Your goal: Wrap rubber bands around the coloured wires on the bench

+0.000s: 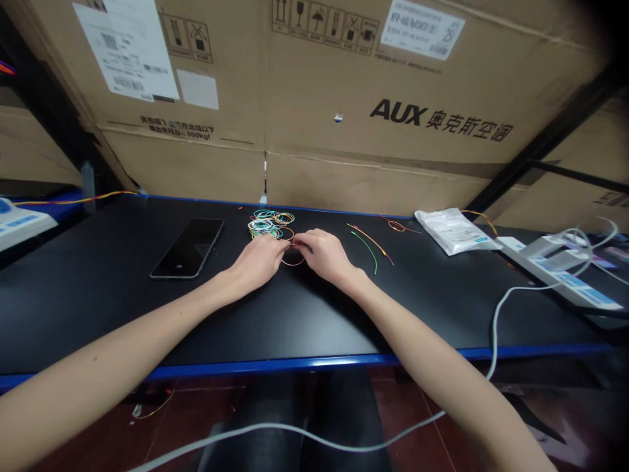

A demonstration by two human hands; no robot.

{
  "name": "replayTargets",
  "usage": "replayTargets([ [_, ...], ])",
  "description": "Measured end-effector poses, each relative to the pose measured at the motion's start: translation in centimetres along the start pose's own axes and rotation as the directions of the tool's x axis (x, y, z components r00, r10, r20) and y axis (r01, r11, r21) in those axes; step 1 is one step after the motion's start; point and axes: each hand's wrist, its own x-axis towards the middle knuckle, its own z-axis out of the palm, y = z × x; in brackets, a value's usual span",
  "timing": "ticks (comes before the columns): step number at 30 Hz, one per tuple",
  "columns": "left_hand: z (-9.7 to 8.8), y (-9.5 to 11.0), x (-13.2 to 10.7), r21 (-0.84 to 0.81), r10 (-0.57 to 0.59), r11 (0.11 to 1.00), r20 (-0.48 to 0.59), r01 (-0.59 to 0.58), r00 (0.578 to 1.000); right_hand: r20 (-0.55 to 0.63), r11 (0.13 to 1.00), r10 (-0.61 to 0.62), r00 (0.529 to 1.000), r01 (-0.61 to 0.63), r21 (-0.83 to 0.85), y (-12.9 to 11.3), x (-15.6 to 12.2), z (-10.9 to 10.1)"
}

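A thin pink rubber band (293, 263) hangs in a loop between my two hands, close to the table top. My left hand (263, 254) is closed, its fingertips pinching the band. From the other side, my right hand (324, 252) pinches it too, thumb and fingers pressed together. The exact grip is partly hidden by the fingers. Just beyond my left hand lies a pile of coloured rubber bands (265, 224), mostly green, white and orange. Right of my right hand rest a green strand (366, 248) and an orange-yellow strand (369, 240). Farther back is a small reddish-orange looped strand (396, 226).
A black phone (188, 249) lies left of my hands on the black table (275, 328). At the right are a white plastic packet (451, 231), a power strip (565, 272) and a white cable (496, 321). A large cardboard box (314, 85) stands behind.
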Motion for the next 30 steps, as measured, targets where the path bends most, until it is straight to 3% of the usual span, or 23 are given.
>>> replayTargets([
  [7,0.08,0.42,-0.27,0.133,0.079,0.988,-0.033,-0.074,0.996,0.1,0.983,-0.07,0.993,0.086,-0.165,-0.5,-0.03,-1.14],
  [19,-0.38,0.34,0.04,0.157,0.031,0.987,-0.012,-0.029,0.999,0.014,0.998,0.04,0.999,-0.041,0.057,0.01,0.19,-0.32],
  [25,-0.03,0.36,-0.19,0.152,0.072,0.986,-0.025,-0.067,0.997,0.101,0.996,0.075,0.992,-0.07,-0.048,-0.29,0.17,-0.81],
  [30,0.3,0.07,-0.1,0.181,0.088,0.98,-0.033,-0.081,0.996,0.139,0.992,0.103,0.985,-0.112,0.059,-0.02,0.17,-0.72],
])
